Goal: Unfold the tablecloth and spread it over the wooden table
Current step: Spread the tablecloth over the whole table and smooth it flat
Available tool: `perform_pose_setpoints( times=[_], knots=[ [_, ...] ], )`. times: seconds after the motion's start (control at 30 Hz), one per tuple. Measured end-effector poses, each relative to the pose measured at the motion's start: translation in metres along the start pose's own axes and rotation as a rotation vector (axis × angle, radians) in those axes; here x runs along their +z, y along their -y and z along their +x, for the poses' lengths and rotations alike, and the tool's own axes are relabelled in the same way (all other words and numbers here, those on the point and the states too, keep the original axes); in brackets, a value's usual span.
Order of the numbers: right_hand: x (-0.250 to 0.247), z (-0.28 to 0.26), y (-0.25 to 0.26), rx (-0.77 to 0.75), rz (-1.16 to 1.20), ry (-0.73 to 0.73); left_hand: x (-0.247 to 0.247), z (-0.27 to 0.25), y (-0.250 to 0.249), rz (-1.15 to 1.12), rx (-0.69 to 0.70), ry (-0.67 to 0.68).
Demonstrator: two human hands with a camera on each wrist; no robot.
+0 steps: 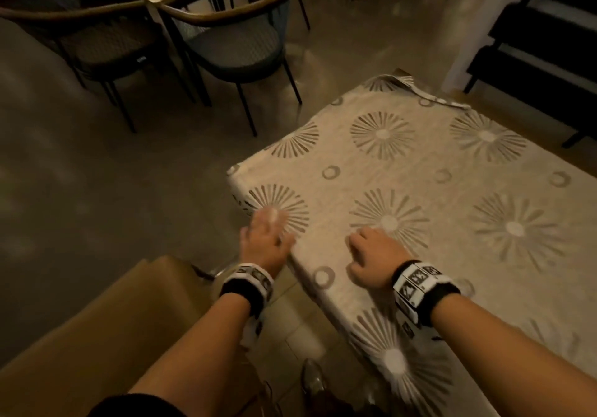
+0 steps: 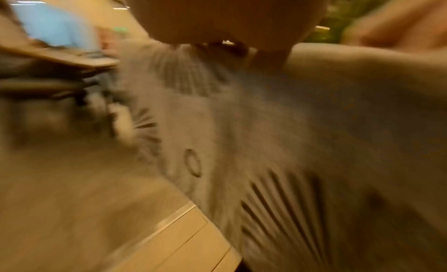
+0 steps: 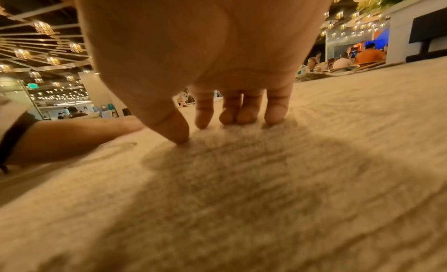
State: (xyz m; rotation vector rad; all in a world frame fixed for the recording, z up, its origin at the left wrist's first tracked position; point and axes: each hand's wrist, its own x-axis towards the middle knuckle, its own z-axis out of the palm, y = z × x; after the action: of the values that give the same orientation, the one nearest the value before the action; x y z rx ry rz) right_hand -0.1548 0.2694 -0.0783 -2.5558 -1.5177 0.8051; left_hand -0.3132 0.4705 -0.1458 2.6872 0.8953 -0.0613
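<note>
Head view: high, looking down over tablecloth [image 1: 420, 174]. Wrist views: low, close above cloth; all share it.

The tablecloth [image 1: 429, 171] is matt, coarsely woven cloth; the floor [image 1: 97, 190] faintly glossy.

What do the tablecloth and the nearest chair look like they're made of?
Tablecloth: woven fabric, matte beige with grey starburst and ring patterns; the right wrist view shows a coarse ribbed weave dimpling under the right hand's fingertips.
Chair: thin dark legs, probably metal; curved brown rail, wood or rattan by its look; the dark back panel looks like mesh, though the dim light leaves it uncertain.
</note>
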Motion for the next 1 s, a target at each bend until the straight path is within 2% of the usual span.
perform_pose_setpoints(
  times=[0.07, 0.1, 0.13, 0.2, 0.23, 0.27, 0.3, 0.33, 0.37, 0.47, 0.53, 0.57, 0.63, 0.7, 0.77, 0.83, 0.87, 1.0],
  knots=[
    [0.003, 0.006, -0.005, -0.021, -0.003, 0.001, -0.007, 0.025, 0.036, -0.112, -0.416, 0.058],
    [0.002, 0.01, -0.006, -0.033, -0.006, 0.005, -0.012, 0.035, 0.04, -0.133, -0.488, 0.056],
    [0.001, 0.014, -0.007, -0.037, -0.009, 0.017, -0.016, 0.041, 0.037, -0.088, -0.408, 0.03],
    [-0.005, 0.023, -0.008, -0.032, -0.013, 0.056, -0.028, 0.048, 0.014, -0.006, -0.016, 0.036],
    [-0.008, 0.028, -0.008, -0.025, -0.016, 0.084, -0.032, 0.049, 0.004, 0.026, 0.196, 0.082],
    [-0.011, 0.031, -0.007, -0.023, -0.026, 0.111, -0.035, 0.049, -0.003, 0.052, 0.351, 0.14],
    [-0.015, 0.036, -0.006, -0.033, -0.045, 0.136, -0.037, 0.055, 0.0, 0.094, 0.402, 0.194],
    [-0.018, 0.04, -0.005, -0.042, -0.067, 0.164, -0.042, 0.062, 0.007, 0.092, 0.329, 0.188],
    [-0.024, 0.043, -0.003, -0.042, -0.091, 0.187, -0.039, 0.073, 0.022, 0.058, 0.179, 0.158],
    [-0.045, 0.06, 0.003, -0.024, -0.139, 0.295, -0.041, 0.103, 0.064, -0.261, -0.427, 0.077],
    [-0.059, 0.076, 0.012, -0.044, -0.132, 0.342, -0.048, 0.124, 0.077, -0.637, -0.632, 0.04],
    [-0.064, 0.089, 0.018, -0.064, -0.122, 0.336, -0.053, 0.133, 0.08, -0.788, -0.649, 0.022],
    [-0.077, 0.126, 0.033, -0.109, -0.099, 0.26, -0.065, 0.146, 0.087, -0.899, -0.572, 0.032],
    [-0.087, 0.172, 0.049, -0.161, -0.04, 0.11, -0.069, 0.152, 0.098, -0.972, -0.502, 0.065],
    [-0.094, 0.224, 0.064, -0.224, -0.003, -0.115, -0.072, 0.155, 0.113, -0.954, -0.401, 0.075],
    [-0.098, 0.266, 0.081, -0.194, -0.02, -0.203, -0.073, 0.151, 0.129, -0.94, -0.353, 0.102],
    [-0.098, 0.283, 0.089, -0.147, -0.035, -0.168, -0.075, 0.149, 0.134, -0.941, -0.341, 0.121],
    [-0.095, 0.318, 0.099, 0.015, -0.184, 0.12, -0.08, 0.146, 0.149, -0.952, -0.278, 0.233]
  ],
)
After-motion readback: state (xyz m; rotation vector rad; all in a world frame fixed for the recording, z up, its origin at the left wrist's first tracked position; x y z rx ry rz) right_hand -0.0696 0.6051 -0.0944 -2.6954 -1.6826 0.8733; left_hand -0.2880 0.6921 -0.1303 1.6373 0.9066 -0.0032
